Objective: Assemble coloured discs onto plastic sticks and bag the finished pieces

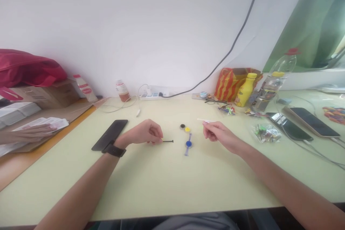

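Holding one thin stick in each hand, we are working over the table. Our left hand is pinching the black stick, thumb and finger pressed together at its left end. Its knobby right end is poking out toward the middle, maybe so that we are leaving that tip free. A yellow bit is showing by the fingertips, but we cannot tell if it is joined on.

Our right hand is holding the white stick up at the fingertips. Its free end is pointing left. The hand is hiding part of the grip, so we cannot tell just how the fingers are pressing.

Between our hands the blue disc is lying, touching neither, with pale strips sticking out near and far. The yellow disc and the black disc are sitting just beyond it. Perhaps they are sitting in the middle so that both hands are having an easy reach.
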The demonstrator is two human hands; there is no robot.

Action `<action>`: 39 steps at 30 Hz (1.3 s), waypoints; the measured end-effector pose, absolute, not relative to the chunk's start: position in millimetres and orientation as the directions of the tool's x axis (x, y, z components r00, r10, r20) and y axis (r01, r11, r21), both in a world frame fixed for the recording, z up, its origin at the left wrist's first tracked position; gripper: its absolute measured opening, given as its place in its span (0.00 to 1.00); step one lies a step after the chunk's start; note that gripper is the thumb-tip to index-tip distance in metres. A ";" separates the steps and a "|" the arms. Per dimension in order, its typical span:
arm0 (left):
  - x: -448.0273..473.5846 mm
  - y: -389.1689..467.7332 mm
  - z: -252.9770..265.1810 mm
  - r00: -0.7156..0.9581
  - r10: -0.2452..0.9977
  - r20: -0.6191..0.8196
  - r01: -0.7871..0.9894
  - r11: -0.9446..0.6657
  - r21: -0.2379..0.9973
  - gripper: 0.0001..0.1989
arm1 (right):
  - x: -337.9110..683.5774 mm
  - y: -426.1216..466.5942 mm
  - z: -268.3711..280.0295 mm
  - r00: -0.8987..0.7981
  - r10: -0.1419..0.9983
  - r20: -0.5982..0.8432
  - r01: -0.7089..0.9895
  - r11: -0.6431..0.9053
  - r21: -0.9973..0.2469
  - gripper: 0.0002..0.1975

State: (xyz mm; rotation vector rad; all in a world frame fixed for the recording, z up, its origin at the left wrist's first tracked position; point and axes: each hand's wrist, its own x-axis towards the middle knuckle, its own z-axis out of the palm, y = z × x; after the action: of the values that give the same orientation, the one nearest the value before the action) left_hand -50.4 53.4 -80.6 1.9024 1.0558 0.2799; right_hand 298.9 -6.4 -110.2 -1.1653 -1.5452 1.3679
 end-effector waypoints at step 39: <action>-9.7 28.2 -105.1 0.657 0.751 -0.056 0.403 -0.288 0.869 0.27 | 295.7 -6.4 -115.6 -0.316 0.948 -0.045 0.201 0.021 -0.979 0.34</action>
State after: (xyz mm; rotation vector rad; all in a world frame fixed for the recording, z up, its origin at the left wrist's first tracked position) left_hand -9.7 28.2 -105.1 1.9138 0.9066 0.4561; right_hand 295.7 -6.4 -115.6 -1.1978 -1.5991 1.3530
